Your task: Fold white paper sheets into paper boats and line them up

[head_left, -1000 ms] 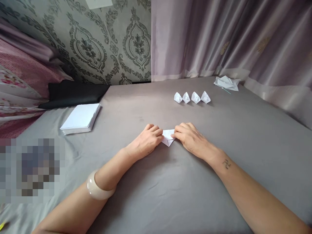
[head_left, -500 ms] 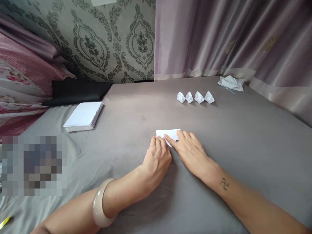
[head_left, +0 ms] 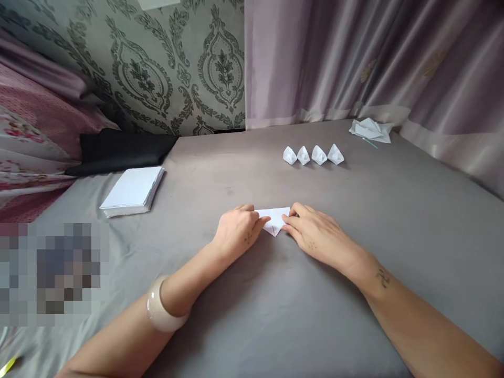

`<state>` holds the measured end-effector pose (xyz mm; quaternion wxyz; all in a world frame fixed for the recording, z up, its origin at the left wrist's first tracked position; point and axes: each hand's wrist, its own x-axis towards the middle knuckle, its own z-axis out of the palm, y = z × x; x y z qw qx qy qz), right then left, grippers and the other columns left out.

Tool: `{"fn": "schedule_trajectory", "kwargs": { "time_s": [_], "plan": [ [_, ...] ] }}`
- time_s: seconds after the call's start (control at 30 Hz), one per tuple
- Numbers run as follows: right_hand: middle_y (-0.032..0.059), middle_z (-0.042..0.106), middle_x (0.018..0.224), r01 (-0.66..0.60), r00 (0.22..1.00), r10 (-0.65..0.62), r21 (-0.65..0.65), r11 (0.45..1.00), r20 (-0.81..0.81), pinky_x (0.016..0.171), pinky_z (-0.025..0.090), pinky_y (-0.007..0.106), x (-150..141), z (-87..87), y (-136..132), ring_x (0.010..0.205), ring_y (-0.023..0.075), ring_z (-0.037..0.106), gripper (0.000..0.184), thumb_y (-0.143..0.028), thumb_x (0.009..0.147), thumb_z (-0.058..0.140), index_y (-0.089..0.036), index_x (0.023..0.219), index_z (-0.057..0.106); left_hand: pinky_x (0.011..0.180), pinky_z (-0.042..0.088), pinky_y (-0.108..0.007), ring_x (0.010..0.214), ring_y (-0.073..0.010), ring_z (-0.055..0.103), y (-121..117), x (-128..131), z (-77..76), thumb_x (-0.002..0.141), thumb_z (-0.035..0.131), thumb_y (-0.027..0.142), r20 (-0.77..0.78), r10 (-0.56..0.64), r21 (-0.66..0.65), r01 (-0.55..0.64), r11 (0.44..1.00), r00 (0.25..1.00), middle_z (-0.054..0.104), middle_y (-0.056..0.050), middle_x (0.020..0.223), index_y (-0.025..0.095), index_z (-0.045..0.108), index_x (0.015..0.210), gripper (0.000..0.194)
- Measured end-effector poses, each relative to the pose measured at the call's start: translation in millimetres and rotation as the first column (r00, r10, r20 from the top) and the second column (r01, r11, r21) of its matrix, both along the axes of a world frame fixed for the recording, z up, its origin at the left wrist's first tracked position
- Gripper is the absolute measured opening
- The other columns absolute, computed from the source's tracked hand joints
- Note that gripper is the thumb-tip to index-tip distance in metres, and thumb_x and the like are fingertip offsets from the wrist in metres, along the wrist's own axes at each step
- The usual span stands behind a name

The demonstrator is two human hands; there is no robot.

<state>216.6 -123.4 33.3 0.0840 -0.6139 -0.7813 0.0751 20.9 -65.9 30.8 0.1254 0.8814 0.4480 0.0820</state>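
Note:
A small folded sheet of white paper (head_left: pixel 274 221) lies on the grey cloth, its point toward me and a crease down its middle. My left hand (head_left: pixel 240 226) pinches its left end between thumb and curled fingers. At the opposite end my right hand (head_left: pixel 313 228) grips the paper, thumb low and fingers over the top corner. Both ends of the paper are partly hidden by the fingers. Beyond the hands stands a row of several folded white paper boats (head_left: pixel 319 155).
A thick stack of white paper (head_left: pixel 132 190) lies at the left, with a black folded item (head_left: pixel 126 149) behind it. Crumpled white paper (head_left: pixel 371 129) and a thin greenish stick (head_left: pixel 370 143) are at the far right. Something yellow (head_left: pixel 8 366) shows at the lower left.
My left hand has moved left and up from the paper's lower edge to its left end. My right index finger has drawn back from its middle to the right end, uncovering the point.

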Motion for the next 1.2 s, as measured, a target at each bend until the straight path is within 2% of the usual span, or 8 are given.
{"fn": "schedule_trajectory", "kwargs": {
  "time_s": [0.17, 0.33, 0.47, 0.67, 0.83, 1.0, 1.1, 1.2],
  "plan": [
    [0.0019, 0.059, 0.091, 0.154, 0.963, -0.155, -0.020, 0.988, -0.221, 0.064, 0.039, 0.029, 6, -12.1, 22, 0.080, 0.0160, 0.055, 0.017, -0.033, 0.088, 0.060, -0.021, 0.075, 0.061, 0.074, 0.046, -0.033, 0.090, -0.0217, 0.052, 19, 2, -21.6, 0.077, 0.068, 0.046, 0.244, 0.117, -0.130, -0.087, 0.988, 0.963, 0.053, -0.006, 0.093, 0.019, 0.059, 0.090, 0.032],
    [0.0047, 0.056, 0.124, 0.015, 0.927, -0.022, -0.020, 1.000, -0.374, 0.093, 0.040, 0.039, 15, -22.6, 30, 0.113, 0.0235, 0.048, 0.038, -0.035, 0.086, 0.059, -0.028, 0.123, 0.054, 0.083, 0.045, -0.039, 0.095, -0.0227, 0.049, 22, 5, -16.8, 0.073, 0.071, 0.043, 0.238, 0.156, -0.253, -0.094, 0.963, 0.959, 0.052, -0.006, 0.099, 0.019, 0.059, 0.085, 0.029],
    [0.0055, 0.058, 0.121, -0.043, 0.898, -0.002, -0.094, 0.995, -0.440, 0.096, 0.039, 0.041, 18, -20.0, 29, 0.115, 0.0234, 0.047, 0.051, -0.036, 0.085, 0.058, -0.031, 0.134, 0.046, 0.072, 0.044, -0.032, 0.078, -0.0167, 0.052, 22, 3, -14.6, 0.076, 0.066, 0.039, 0.288, 0.141, -0.369, -0.026, 0.929, 0.947, 0.057, -0.001, 0.085, 0.019, 0.056, 0.084, 0.024],
    [0.0028, 0.064, 0.095, -0.083, 0.854, -0.047, -0.224, 0.971, -0.518, 0.079, 0.044, 0.032, 18, -10.6, 27, 0.088, 0.0186, 0.057, 0.036, -0.028, 0.079, 0.060, -0.027, 0.115, 0.064, 0.055, 0.039, -0.023, 0.063, -0.0109, 0.049, 22, -1, -10.8, 0.079, 0.061, 0.035, 0.412, 0.039, -0.509, 0.194, 0.839, 0.910, 0.061, 0.000, 0.081, 0.019, 0.056, 0.113, 0.038],
    [0.0018, 0.065, 0.094, -0.145, 0.857, 0.003, -0.235, 0.961, -0.515, 0.068, 0.042, 0.029, 18, 1.6, 22, 0.079, 0.0158, 0.057, 0.023, -0.026, 0.083, 0.054, -0.027, 0.097, 0.072, 0.052, 0.034, -0.022, 0.064, -0.0111, 0.047, 21, -2, 2.8, 0.080, 0.059, 0.043, 0.318, -0.087, -0.535, 0.254, 0.806, 0.944, 0.058, -0.001, 0.078, 0.017, 0.068, 0.092, 0.030],
    [0.0012, 0.065, 0.095, -0.127, 0.843, -0.009, -0.215, 0.968, -0.537, 0.072, 0.042, 0.030, 19, 14.4, 16, 0.081, 0.0163, 0.059, 0.020, -0.031, 0.086, 0.054, -0.029, 0.092, 0.073, 0.049, 0.029, -0.023, 0.056, -0.0096, 0.042, 20, -4, 4.0, 0.082, 0.057, 0.051, 0.390, 0.021, -0.621, 0.247, 0.744, 0.921, 0.052, 0.002, 0.066, 0.016, 0.065, 0.082, 0.035],
    [-0.0002, 0.066, 0.091, -0.104, 0.842, 0.025, -0.116, 0.988, -0.538, 0.072, 0.041, 0.029, 18, 17.1, 14, 0.080, 0.0156, 0.058, 0.017, -0.030, 0.087, 0.056, -0.028, 0.087, 0.072, 0.059, 0.036, -0.026, 0.063, -0.0125, 0.050, 15, -1, 9.2, 0.088, 0.053, 0.045, 0.407, -0.039, -0.448, 0.237, 0.862, 0.913, 0.061, -0.001, 0.076, 0.019, 0.068, 0.087, 0.030],
    [0.0015, 0.067, 0.086, -0.027, 0.914, 0.103, 0.196, 0.980, -0.391, 0.078, 0.038, 0.032, 14, 13.6, 14, 0.082, 0.0171, 0.055, 0.020, -0.028, 0.092, 0.052, -0.025, 0.087, 0.071, 0.081, 0.036, -0.035, 0.081, -0.0169, 0.055, 10, 3, 12.2, 0.093, 0.049, 0.034, 0.351, -0.166, 0.088, 0.144, 0.986, 0.922, 0.066, -0.003, 0.090, 0.023, 0.068, 0.089, 0.022]
  ]
}}
